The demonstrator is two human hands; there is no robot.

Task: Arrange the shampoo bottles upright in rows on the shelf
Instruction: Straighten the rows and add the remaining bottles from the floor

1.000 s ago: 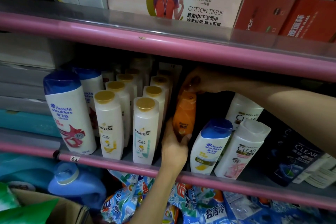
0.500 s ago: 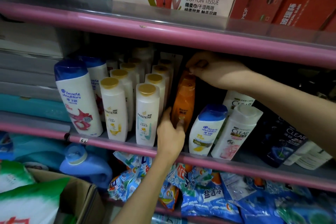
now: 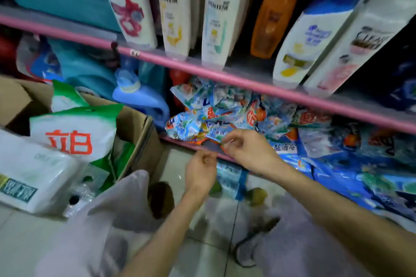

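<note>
The shampoo bottles stand upright on the shelf behind its pink rail (image 3: 225, 76). From the left there are a white Head & Shoulders bottle (image 3: 128, 0), two white Pantene bottles (image 3: 173, 7), an orange bottle (image 3: 274, 11), a tilted blue-capped Head & Shoulders bottle (image 3: 308, 36) and a white Clear bottle (image 3: 360, 36). A dark bottle (image 3: 400, 69) is at the far right. My left hand (image 3: 201, 168) and my right hand (image 3: 247, 150) hang below the shelf, close together. Their fingers are loosely curled and hold no bottle.
Blue detergent sachets (image 3: 225, 114) are heaped on the lower shelf just behind my hands. A blue jug (image 3: 141, 99) stands to their left. A cardboard box (image 3: 135, 128) with green-and-white bags (image 3: 74, 132) sits on the tiled floor at the left.
Both hands have let go of the orange bottle and dropped from the shelf to the lower shelf's front. The view has tilted downward.
</note>
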